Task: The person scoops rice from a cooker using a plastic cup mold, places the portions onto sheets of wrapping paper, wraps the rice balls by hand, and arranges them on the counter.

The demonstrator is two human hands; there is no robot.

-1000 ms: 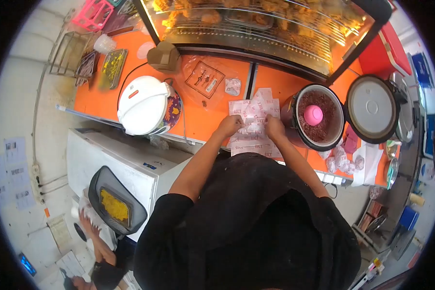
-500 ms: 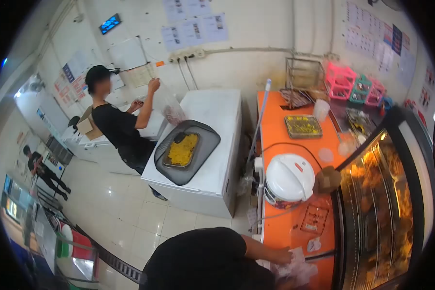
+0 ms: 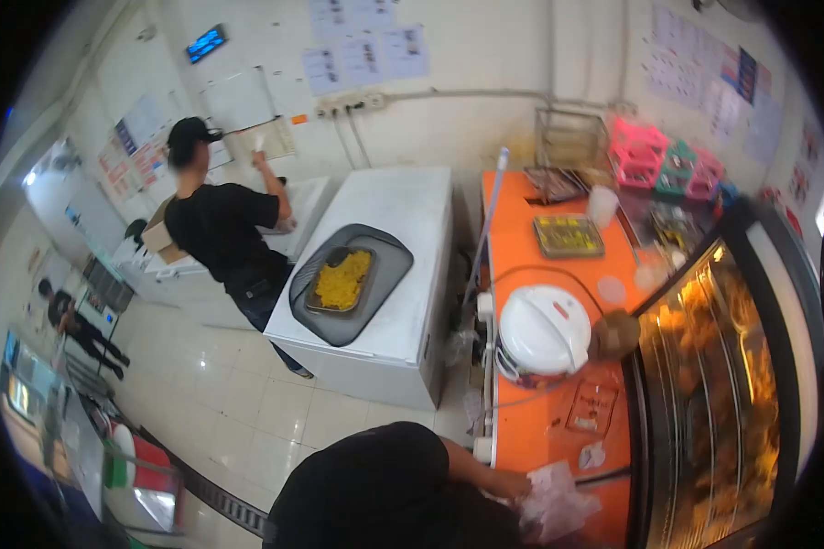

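Near the bottom edge, my left hand [image 3: 515,485] is closed on crumpled white-and-pink printed paper [image 3: 558,505] over the orange table [image 3: 533,441]. The fingertips are partly hidden by the paper. My right hand is out of view. A small wrapped packet [image 3: 591,455] lies just beyond the paper. Past it is a clear plastic bag with a printed label [image 3: 592,408]. Farther along the table stands a white-lidded rice cooker [image 3: 545,329], with a brown box [image 3: 616,334] next to it.
The lit glass food warmer [image 3: 705,366] stands at the right. A metal tray with yellow food [image 3: 569,236] sits on the far table. On a white freezer [image 3: 384,206], a grey tray [image 3: 389,265] bears yellow rice [image 3: 342,280]. A co-worker [image 3: 224,220] stands behind it; another person [image 3: 78,325] is farther left.
The view has swung left from the table to the room, and my right hand has left it. The paper, flat earlier, is now crumpled at my left hand. The co-worker has turned away and lowered an arm.
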